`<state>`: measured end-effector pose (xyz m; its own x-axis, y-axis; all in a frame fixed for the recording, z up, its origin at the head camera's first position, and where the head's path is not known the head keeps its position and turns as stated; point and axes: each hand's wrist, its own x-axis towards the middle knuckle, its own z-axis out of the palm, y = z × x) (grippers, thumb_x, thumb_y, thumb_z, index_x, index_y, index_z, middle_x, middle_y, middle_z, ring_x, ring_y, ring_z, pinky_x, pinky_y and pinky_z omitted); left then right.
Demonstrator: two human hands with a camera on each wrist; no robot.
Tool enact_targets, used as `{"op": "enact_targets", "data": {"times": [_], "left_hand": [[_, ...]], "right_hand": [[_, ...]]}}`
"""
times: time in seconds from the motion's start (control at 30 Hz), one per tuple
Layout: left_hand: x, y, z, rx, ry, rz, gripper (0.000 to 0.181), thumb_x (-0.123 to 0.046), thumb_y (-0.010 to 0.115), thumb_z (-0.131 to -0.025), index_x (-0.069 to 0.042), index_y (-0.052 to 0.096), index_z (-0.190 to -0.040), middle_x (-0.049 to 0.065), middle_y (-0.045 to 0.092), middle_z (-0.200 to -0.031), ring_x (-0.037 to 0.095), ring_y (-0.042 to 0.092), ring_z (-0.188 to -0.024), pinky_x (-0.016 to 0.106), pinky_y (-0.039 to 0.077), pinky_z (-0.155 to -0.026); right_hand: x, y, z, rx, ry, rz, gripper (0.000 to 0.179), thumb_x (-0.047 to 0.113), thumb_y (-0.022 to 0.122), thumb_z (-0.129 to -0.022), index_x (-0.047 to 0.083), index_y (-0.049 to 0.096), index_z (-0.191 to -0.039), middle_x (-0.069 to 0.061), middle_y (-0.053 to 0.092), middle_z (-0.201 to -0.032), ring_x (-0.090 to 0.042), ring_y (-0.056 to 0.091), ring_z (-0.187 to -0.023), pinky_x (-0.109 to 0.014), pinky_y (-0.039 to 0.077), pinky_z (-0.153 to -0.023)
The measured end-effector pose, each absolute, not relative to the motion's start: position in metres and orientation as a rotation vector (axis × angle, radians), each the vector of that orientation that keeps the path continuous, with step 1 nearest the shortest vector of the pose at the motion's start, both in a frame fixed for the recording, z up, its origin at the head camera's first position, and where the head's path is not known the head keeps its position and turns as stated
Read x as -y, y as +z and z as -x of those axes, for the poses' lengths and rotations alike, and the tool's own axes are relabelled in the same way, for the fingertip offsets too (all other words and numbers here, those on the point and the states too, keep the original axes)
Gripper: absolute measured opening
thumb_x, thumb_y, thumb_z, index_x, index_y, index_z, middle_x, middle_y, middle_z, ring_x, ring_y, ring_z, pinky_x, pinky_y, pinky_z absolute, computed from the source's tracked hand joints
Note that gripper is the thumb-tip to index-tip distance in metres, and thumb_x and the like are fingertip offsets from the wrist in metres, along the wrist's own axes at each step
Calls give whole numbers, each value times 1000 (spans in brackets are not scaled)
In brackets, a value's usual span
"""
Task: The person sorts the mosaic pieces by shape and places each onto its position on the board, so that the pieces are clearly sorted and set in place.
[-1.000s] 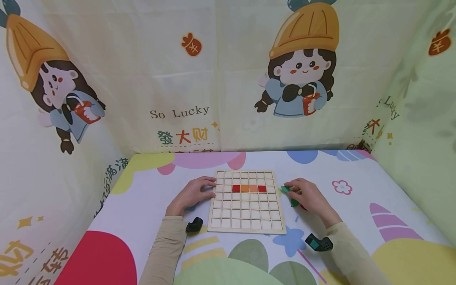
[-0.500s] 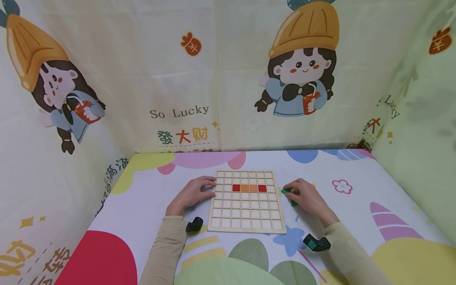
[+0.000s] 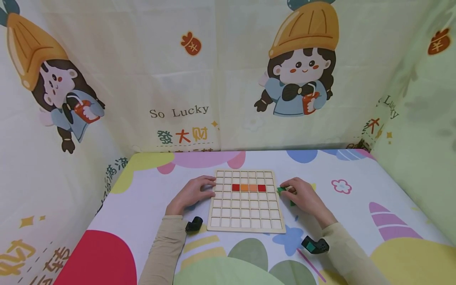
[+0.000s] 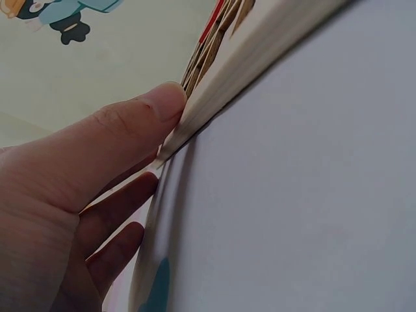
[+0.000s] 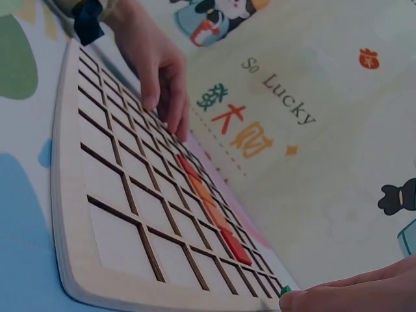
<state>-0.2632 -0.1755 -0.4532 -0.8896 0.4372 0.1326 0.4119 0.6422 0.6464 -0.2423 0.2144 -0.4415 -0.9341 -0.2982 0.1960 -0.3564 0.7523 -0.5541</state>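
On the table lies a square-celled wooden grid board. One row holds a red tile, two orange tiles and another red tile, side by side. My left hand rests against the board's left edge; in the left wrist view its thumb touches the side of the frame. Thumb and fingertips of my right hand pinch a small green tile right at the board's right edge. The tile's green corner shows at the fingertips in the right wrist view.
Another green piece lies under the right hand, mostly hidden. A bit of yellow shows behind that hand. The table wears a patterned cloth, and a printed curtain hangs behind it.
My right hand has moved slightly left, bringing the green tile from beside the board to its right edge. The left hand and the tiles in the row have stayed put.
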Motion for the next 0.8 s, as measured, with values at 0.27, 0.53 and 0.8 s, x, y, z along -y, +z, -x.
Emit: {"op": "enact_targets", "data": {"times": [0.27,0.53,0.8], "left_hand": [[176,-454,264,-2821,1076,-712,38,-22,77,-86,-6,70,-119,3,58,-136,25,47,-132,43,37,-111],[176,-453,263,-2821,1082,-725,37,-22,77,-86,-6,70,-119,4,58,-136,25,47,-132,44,36,-111],[175,-454,264,-2830,1066,-717,38,-23,77,-86,-6,70,-119,3,57,-137,24,47,-132,42,36,-112]], "right_hand": [[-200,-435,239,2835,968,-595,22,10,73,-88,6,71,-110,-10,63,-107,-19,65,-85,-35,58,-74],[-184,-426,242,2795,1018,-659,23,7,74,-87,4,71,-109,-11,64,-105,-21,68,-84,-37,60,-76],[-172,-421,243,2776,1032,-727,23,7,73,-87,4,71,-109,-9,64,-103,-18,65,-81,-32,58,-71]]}}
